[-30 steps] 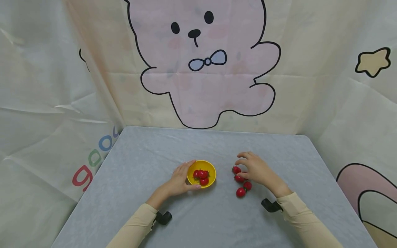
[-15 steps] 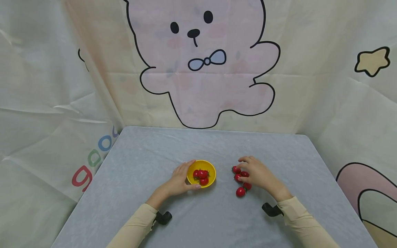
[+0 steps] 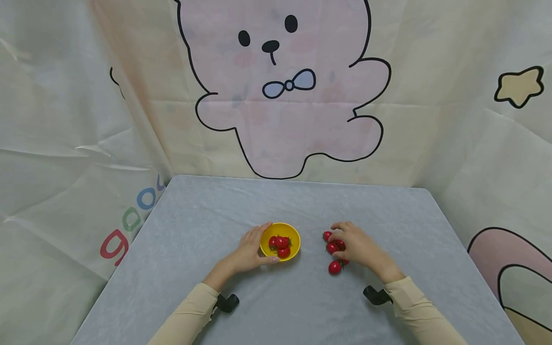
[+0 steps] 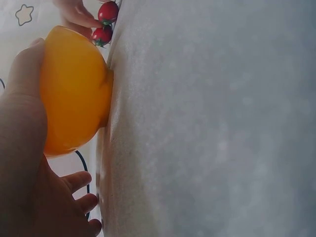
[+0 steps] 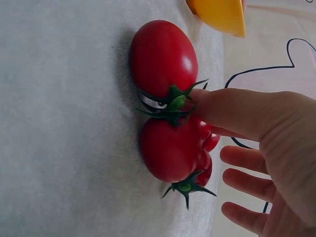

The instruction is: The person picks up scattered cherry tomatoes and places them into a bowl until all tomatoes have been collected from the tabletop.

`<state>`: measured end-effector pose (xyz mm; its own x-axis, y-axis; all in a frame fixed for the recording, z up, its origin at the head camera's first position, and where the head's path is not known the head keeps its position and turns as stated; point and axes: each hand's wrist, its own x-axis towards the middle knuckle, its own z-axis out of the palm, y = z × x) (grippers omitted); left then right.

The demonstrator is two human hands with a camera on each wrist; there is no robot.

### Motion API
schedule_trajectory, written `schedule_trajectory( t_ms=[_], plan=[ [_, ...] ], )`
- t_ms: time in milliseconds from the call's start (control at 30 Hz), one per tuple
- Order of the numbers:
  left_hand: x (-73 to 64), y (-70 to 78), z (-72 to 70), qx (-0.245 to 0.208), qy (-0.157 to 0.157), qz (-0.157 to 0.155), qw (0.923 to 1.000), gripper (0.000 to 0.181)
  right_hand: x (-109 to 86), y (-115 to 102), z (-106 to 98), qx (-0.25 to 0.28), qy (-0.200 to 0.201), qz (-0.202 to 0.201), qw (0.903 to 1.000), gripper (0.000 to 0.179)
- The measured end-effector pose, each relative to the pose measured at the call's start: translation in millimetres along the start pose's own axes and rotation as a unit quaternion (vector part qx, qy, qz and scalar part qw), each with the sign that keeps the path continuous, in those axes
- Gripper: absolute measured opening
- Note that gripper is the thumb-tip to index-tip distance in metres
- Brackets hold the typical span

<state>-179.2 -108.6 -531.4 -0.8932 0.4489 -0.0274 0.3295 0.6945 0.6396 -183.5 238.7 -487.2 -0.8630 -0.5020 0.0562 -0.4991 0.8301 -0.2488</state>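
A small yellow bowl (image 3: 280,228) stands on the table holding several red cherry tomatoes (image 3: 280,243). My left hand (image 3: 247,252) holds it from the left, thumb at the near side and fingers at the far rim. To the bowl's right lies a cluster of loose cherry tomatoes (image 3: 334,267) with green stems. Over this cluster is my right hand (image 3: 360,247), thumb and forefinger apart around the middle ones. In the right wrist view the thumb (image 5: 237,108) reaches past two tomatoes (image 5: 170,148), its tip right at a green stem; other fingers are spread.
A grey cloth covers the table (image 3: 276,306). Behind it hangs a curtain (image 3: 276,134) printed with a pink bear, and more printed cloth closes off both sides. Black wrist mounts (image 3: 227,303) stick out from each sleeve.
My right hand has come down and slightly nearer over the loose tomatoes, covering more of the near ones. The left hand and the bowl stay where they were.
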Motion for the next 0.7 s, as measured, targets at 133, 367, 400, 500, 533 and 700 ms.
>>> schedule_trajectory(
  t_ms=[133, 367, 400, 500, 533, 700],
  plan=[
    [-0.7, 0.4, 0.3, 0.0, -0.002, -0.002, 1.0, 0.105, -0.6, 1.2, 3.7, 0.002, -0.003, 0.005, 1.0, 0.031],
    [0.0, 0.5, 0.6, 0.0, 0.0, -0.003, 1.0, 0.104, -0.3, 0.9, 4.4, 0.002, -0.002, 0.007, 1.0, 0.032],
    [0.2, 0.6, 0.6, 0.001, 0.0, -0.003, 1.0, 0.104, -0.3, 0.3, 4.0, 0.0, -0.003, 0.008, 1.0, 0.032],
    [-0.1, 0.8, 0.6, 0.001, 0.0, -0.005, 1.0, 0.104, -0.4, -0.5, 4.6, -0.01, -0.01, 0.013, 0.9998, 0.033],
    [-0.2, 0.8, 0.6, 0.001, 0.0, -0.005, 1.0, 0.104, -0.4, -0.7, 5.3, -0.012, -0.013, 0.015, 0.9997, 0.033],
    [-0.4, 1.4, 0.4, -0.001, 0.0, -0.005, 1.0, 0.104, 0.8, 1.8, 10.8, -0.022, -0.015, 0.019, 0.9995, 0.032]
  ],
)
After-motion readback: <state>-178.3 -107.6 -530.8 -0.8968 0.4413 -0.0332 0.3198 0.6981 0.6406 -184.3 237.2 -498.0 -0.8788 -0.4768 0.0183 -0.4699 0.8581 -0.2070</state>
